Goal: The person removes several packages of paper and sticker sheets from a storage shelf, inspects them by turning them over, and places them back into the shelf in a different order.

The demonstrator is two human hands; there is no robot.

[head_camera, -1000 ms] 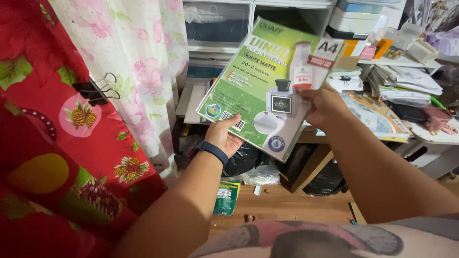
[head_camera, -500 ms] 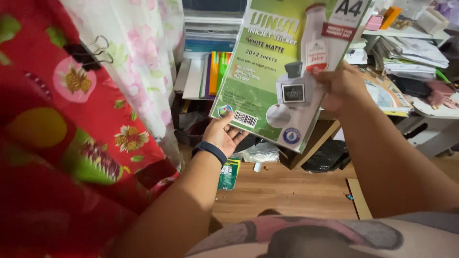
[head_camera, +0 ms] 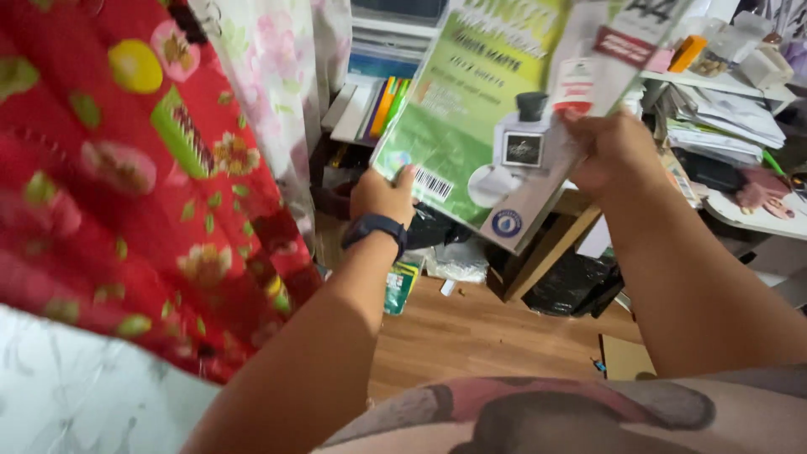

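I hold a large flat green and white pack of paper [head_camera: 479, 126] up in front of me with both hands. My left hand [head_camera: 380, 195], with a dark band on its wrist, grips the pack's lower left corner near the barcode. My right hand [head_camera: 609, 151] grips its right edge, and the fingers also pinch a small glossy packet [head_camera: 580, 63] with red and white print against the pack. The pack's top runs out of the picture.
A red flowered cloth [head_camera: 126, 168] and a pale flowered curtain [head_camera: 269, 76] hang at my left. Shelves with coloured folders [head_camera: 387, 105] stand behind the pack. Stacked papers [head_camera: 723, 126] crowd a desk at the right. Dark bags [head_camera: 572, 290] and a green packet [head_camera: 400, 286] lie on the wooden floor.
The pack and both hands have risen and come closer to the camera. The view has swung down and left, showing more of the red cloth.
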